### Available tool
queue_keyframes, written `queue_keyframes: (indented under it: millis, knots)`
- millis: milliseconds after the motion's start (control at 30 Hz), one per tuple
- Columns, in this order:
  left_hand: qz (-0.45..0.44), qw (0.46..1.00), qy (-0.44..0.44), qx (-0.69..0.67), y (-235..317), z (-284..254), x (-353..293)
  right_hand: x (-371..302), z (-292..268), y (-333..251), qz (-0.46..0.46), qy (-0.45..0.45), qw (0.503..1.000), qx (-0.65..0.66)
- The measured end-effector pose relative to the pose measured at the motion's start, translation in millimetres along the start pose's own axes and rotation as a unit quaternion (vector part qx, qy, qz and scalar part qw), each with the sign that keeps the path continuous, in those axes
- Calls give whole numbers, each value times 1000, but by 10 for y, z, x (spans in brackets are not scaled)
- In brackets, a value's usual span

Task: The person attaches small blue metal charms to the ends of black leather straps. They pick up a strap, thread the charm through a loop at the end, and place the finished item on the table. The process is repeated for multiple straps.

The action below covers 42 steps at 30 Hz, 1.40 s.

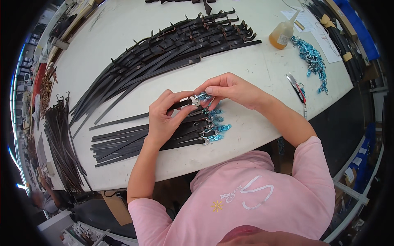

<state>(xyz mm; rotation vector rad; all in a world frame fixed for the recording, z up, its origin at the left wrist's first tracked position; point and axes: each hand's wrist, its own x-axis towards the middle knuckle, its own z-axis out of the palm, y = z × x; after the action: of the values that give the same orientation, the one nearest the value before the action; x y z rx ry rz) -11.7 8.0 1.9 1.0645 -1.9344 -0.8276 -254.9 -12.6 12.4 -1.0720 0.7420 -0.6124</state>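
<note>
My left hand (164,112) pinches a black strap (119,121) close to its right end, thumb below and fingers above. At that end is a silver ring with a metal snap hook (202,96) partly wrapped in blue film. The fingertips of my right hand (230,88) are closed on this hook, hiding part of it. Below my hands lies a row of similar black straps (119,143) on the white table (254,135). Their right ends carry silver rings and blue-wrapped hooks (221,127), partly covered by my left hand and the held strap.
A large pile of black straps (164,51) spreads across the table's far side. Another bundle (61,141) hangs over the left edge. At right are an amber-liquid bottle (282,35), a heap of blue-wrapped hooks (312,59) and red-handled snips (296,87). A person (46,197) is at lower left.
</note>
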Motion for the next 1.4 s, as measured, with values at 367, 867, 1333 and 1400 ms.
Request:
queue_keyframes:
  millis: [367, 867, 1333, 1400]
  knots:
    - [-11, 1000, 0, -19, -37, 112, -30, -27, 12, 84, -14, -4, 1000, 1]
    - [-18, 1000, -12, -9, 2, 159, 8, -36, 15, 140, 11, 21, 997, -75]
    - [-48, 998, -22, -38, -5, 164, 13, -18, -12, 150, 32, 15, 999, -18]
    - [-42, 998, -25, -32, 28, 155, 38, -32, -15, 118, 28, 11, 999, -22]
